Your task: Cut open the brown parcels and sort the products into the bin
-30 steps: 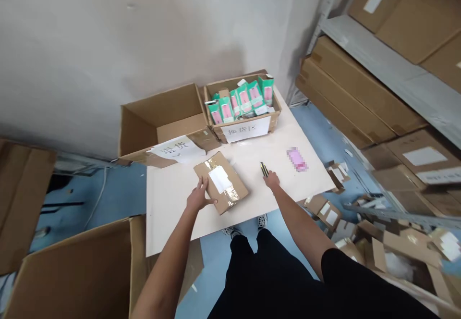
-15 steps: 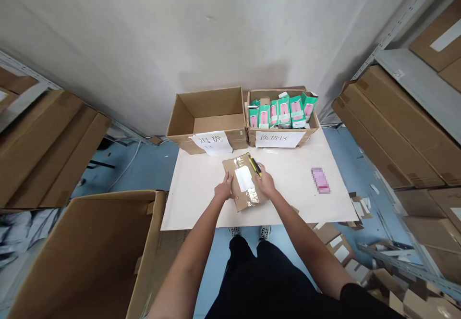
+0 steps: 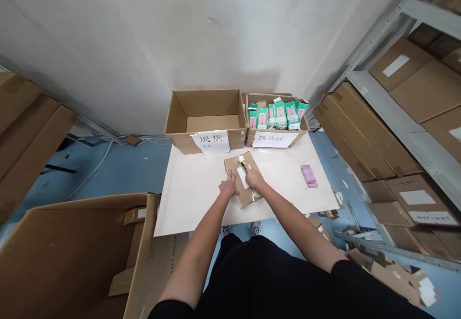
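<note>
A flat cardboard parcel lies slightly turned on the white table, with clear shiny tape at both ends and a white label on top. My left hand rests on the parcel's left part, its fingers stretched out over the cardboard. In my right hand is a yellow and black box cutter, gripped above the label and pointing toward the far end of the parcel. Whether its blade touches the tape I cannot tell.
Behind the parcel stand an open carton with a paper sign and another carton holding several green-and-pink boxes. A blurred pink item lies at the right. A large open carton is at lower left; shelves with boxes stand right.
My right hand with the box cutter has moved left from the parcel's right edge to over its label. My left hand has moved further onto the parcel. The view has shifted to the right.
</note>
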`<state>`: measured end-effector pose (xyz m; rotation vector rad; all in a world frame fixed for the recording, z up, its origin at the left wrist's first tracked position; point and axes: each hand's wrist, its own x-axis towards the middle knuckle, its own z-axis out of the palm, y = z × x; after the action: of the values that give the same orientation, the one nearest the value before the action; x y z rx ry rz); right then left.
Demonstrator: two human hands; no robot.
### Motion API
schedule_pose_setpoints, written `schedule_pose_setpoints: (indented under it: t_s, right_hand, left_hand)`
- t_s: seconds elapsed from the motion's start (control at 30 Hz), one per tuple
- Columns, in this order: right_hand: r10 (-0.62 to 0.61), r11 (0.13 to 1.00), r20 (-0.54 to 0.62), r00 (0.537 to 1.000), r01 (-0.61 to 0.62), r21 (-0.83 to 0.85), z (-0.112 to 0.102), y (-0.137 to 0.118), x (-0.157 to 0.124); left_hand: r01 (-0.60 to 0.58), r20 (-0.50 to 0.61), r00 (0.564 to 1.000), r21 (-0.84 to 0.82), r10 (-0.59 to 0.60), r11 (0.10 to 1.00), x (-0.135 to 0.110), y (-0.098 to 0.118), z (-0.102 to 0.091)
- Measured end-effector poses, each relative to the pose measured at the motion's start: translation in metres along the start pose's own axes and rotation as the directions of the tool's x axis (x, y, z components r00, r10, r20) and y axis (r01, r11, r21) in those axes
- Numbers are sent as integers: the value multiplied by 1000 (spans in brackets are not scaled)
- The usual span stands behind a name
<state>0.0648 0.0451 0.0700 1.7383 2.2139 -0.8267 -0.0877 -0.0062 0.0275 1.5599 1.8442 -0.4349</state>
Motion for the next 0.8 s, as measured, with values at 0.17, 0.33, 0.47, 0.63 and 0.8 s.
schedule_pose_setpoints:
  t_s: [0.17, 0.33, 0.47, 0.63, 0.8]
  right_hand:
    - [71, 996, 61, 996, -67, -66, -5, -11, -26]
    - [92, 993, 108, 990, -84, -79, 4, -1, -69]
    - [129, 991, 149, 980, -120, -68, 16, 19, -119]
    - [124, 992, 78, 989, -121, -44, 28, 50, -164]
    - [328, 934, -224, 918, -281, 220, 37, 70, -151]
  left_hand:
    - [-15, -21, 1000, 33, 16, 999, -5, 0, -3]
    - [-26, -81, 996, 94, 33, 995, -7, 1, -7]
    - [-47, -107, 993, 114, 59, 992, -4, 1, -7]
    - [-66, -108, 991, 91, 76, 994, -7, -3, -6]
    - [-79, -120, 989, 89, 89, 993, -16, -8, -9]
